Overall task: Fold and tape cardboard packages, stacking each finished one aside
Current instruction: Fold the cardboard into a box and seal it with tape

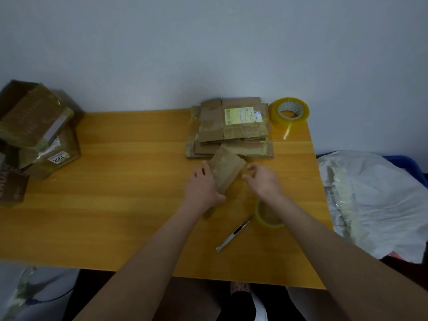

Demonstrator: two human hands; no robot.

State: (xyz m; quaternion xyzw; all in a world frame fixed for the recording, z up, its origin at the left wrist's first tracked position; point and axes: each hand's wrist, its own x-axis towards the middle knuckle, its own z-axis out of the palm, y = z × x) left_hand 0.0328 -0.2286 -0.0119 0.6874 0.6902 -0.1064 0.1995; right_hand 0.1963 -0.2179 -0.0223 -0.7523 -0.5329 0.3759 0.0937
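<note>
A small brown cardboard package, wrapped in clear tape, is tilted up off the wooden table at its middle. My left hand grips its left side, fingers along the edge and thumb at the near end. My right hand is at the package's right edge, thumb and fingertips pinched together on what looks like a clear tape strip. A yellowish tape roll lies partly hidden under my right wrist. Finished taped boxes are stacked at the far left.
A pile of flattened cardboard lies just behind the package. A second tape roll stands at the back right corner. A utility knife lies near the front. A white plastic bag sits off the table's right edge.
</note>
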